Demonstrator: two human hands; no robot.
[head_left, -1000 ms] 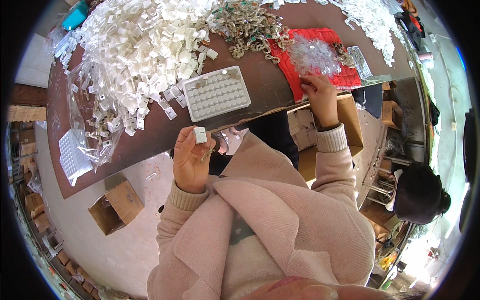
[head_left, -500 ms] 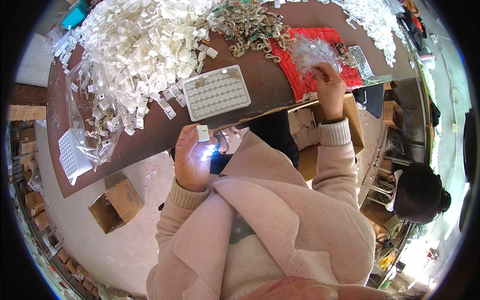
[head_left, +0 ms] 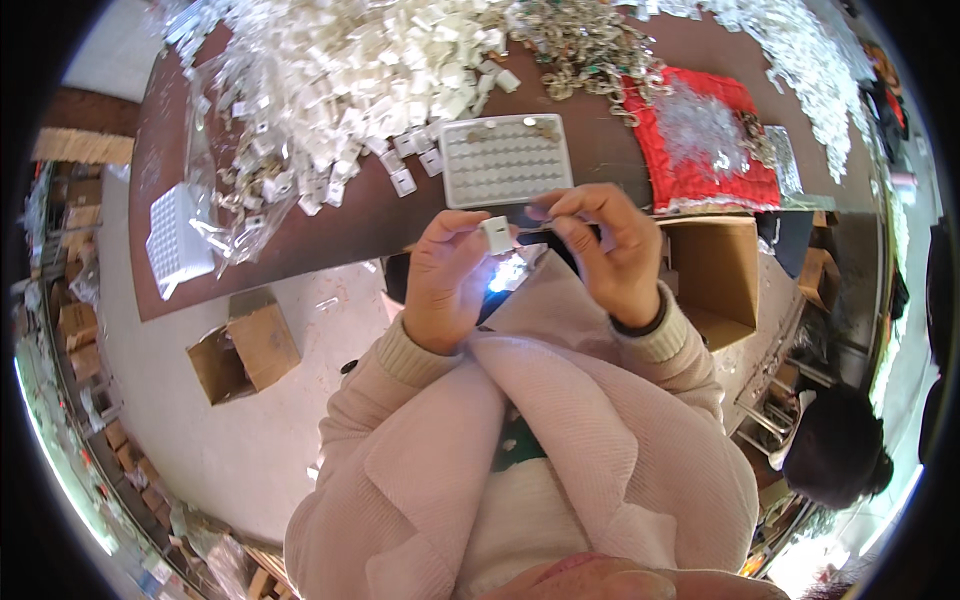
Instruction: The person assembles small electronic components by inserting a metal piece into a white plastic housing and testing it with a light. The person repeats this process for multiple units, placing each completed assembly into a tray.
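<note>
Between the thumb and fingers of my left hand is a small white plastic casing with a dark slot in its face. A bright bluish-white light glows just below it; its source is hard to make out. Close by on the right is my right hand, its thumb and forefinger pinched together toward the casing. Whatever lies in that pinch is too small to name. Beyond both hands, a white tray with rows of round cups stands on the brown table.
White casings form a large heap at the far left. Tangled wired parts lie right of it. A red padded cloth carries clear plastic pieces. Cardboard boxes stand below the table. Another person's dark-haired head shows at right.
My right hand has come from the clear pieces on the red cloth to beside the casing in my left hand. The whole view has shifted, with the table now farther right.
</note>
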